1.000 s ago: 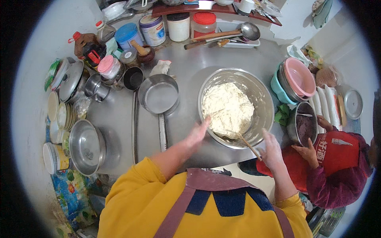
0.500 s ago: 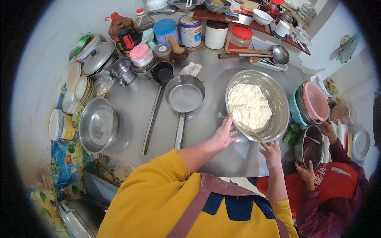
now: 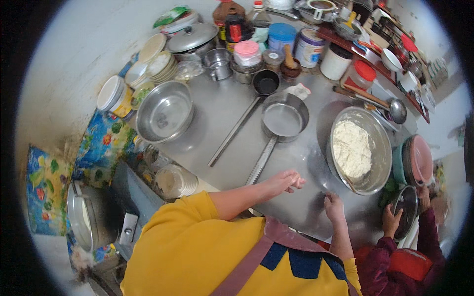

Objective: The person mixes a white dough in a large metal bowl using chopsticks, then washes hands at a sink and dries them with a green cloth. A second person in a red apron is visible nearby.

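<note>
Pale cream dough (image 3: 352, 149) sits in a wide steel bowl (image 3: 382, 163), heaped toward the bowl's left side, with smears along the inner wall. A thin brown stick (image 3: 349, 184) leans at the rim on the side nearest the person.

Bowl stands on a steel tabletop (image 3: 207, 118), ahead and to the right of both hands. Right hand (image 3: 334, 204) is the nearer: just short of the rim, below and left of the bowl, not touching it. Its fingers are bent and blurred; no object shows in them, though I cannot tell how tightly they close. Left hand (image 3: 284, 183) is well apart from the dough, raised in front of the table, fingers loosely curled, nothing in its grasp.

Closest to the left forearm: the handle of a shallow steel pan (image 3: 284, 118), running toward the person. Beside it, left, a small black dipper (image 3: 266, 83) with a long metal handle lying nearly parallel. Further left, a round steel basin (image 3: 165, 98).

Beyond the bowl, a ladle (image 3: 397, 111) with a wooden handle; near it, a red-lidded jar (image 3: 363, 74). On the right, nested basins, the pink basin (image 3: 422, 160) outermost.

Lower right, a co-worker in plum sleeves (image 3: 380, 261); the co-worker's hand (image 3: 391, 223) lies against the side of a dark-filled pot (image 3: 407, 207). The person's own clothing: yellow top (image 3: 197, 232), mauve apron strap (image 3: 242, 266).
</note>
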A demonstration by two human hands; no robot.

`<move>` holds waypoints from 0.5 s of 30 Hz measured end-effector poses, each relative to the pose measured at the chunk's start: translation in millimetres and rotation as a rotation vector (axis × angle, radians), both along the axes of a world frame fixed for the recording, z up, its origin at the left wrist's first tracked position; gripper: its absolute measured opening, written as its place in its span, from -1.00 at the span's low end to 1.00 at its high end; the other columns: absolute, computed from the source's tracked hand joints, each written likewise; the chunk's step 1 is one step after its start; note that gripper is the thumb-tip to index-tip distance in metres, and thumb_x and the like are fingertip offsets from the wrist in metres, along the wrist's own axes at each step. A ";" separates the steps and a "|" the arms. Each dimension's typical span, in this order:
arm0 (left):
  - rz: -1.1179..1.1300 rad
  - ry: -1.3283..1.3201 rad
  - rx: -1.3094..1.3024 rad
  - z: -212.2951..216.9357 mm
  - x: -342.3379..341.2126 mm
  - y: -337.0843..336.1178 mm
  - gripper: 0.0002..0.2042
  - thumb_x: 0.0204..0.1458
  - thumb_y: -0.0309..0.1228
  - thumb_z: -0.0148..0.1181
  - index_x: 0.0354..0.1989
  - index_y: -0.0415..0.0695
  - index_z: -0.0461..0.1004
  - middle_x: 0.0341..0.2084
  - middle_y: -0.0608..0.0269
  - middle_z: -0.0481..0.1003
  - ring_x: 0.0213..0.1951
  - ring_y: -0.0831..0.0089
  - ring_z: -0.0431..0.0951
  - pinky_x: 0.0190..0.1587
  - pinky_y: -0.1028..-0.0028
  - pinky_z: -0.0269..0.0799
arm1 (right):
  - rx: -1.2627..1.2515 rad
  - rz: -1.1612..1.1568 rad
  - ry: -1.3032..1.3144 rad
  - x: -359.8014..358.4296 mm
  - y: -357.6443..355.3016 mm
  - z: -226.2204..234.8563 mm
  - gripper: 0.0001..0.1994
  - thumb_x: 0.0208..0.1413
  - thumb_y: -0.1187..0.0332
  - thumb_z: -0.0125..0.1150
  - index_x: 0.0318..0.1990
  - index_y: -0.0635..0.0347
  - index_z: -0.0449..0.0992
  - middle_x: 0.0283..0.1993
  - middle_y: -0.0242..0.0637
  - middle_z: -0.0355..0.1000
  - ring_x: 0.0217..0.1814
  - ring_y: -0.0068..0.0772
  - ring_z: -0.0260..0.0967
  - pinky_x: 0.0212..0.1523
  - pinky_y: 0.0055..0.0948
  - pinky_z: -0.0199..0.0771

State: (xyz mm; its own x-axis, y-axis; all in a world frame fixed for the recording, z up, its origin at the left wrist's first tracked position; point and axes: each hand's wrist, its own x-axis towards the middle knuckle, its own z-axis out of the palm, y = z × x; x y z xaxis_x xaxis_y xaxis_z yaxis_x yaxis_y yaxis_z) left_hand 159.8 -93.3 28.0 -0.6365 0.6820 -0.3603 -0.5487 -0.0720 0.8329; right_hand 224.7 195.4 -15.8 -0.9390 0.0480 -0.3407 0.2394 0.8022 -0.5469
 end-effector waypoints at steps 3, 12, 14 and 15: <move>0.055 -0.012 0.074 8.7 24.4 -28.6 -0.53 0.19 0.10 -0.23 -0.26 -0.07 0.42 0.01 0.16 0.36 -0.01 0.41 0.37 -0.02 0.39 0.25 | 0.285 0.160 0.153 -17.3 -21.9 0.2 -0.68 0.05 0.38 0.06 -0.04 0.31 0.37 0.00 0.03 0.36 -0.02 0.10 0.35 -0.02 -0.10 0.37; 0.398 0.019 -0.174 4.6 117.5 -91.4 -0.60 0.21 -0.02 -0.14 -0.08 -0.11 0.40 -0.10 0.30 0.41 -0.05 0.47 0.39 -0.05 0.42 0.32 | 0.566 0.424 0.186 -55.8 -50.8 -10.7 -0.75 -0.03 0.44 0.07 -0.16 0.34 0.39 -0.06 0.05 0.32 0.05 0.07 0.26 0.06 -0.08 0.27; 0.401 -0.008 -0.232 6.4 125.3 -94.7 -0.67 0.20 -0.14 -0.09 -0.06 -0.12 0.38 -0.17 0.33 0.42 -0.11 0.50 0.40 -0.09 0.49 0.32 | 0.682 0.554 0.172 -58.3 -48.4 -14.2 -0.77 -0.03 0.47 0.04 -0.19 0.36 0.39 -0.11 0.07 0.32 -0.01 0.09 0.28 0.02 -0.05 0.28; 0.389 0.062 -0.243 6.8 127.6 -96.4 -0.68 0.20 -0.16 -0.09 -0.06 -0.12 0.38 -0.18 0.34 0.42 -0.13 0.49 0.40 -0.10 0.50 0.32 | 0.659 0.498 0.171 -57.7 -47.6 -15.7 -0.77 -0.03 0.47 0.03 -0.19 0.37 0.39 -0.11 0.08 0.31 -0.02 0.09 0.29 0.02 -0.05 0.29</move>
State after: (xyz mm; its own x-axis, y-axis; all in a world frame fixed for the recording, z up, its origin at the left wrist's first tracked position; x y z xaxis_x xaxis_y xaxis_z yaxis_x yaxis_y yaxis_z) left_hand 287.3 -189.7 34.8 -0.8537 0.2890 -0.4332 -0.4681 -0.0612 0.8816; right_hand 167.0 147.7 -31.5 -0.9394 -0.2460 -0.2389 -0.2702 0.9600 0.0738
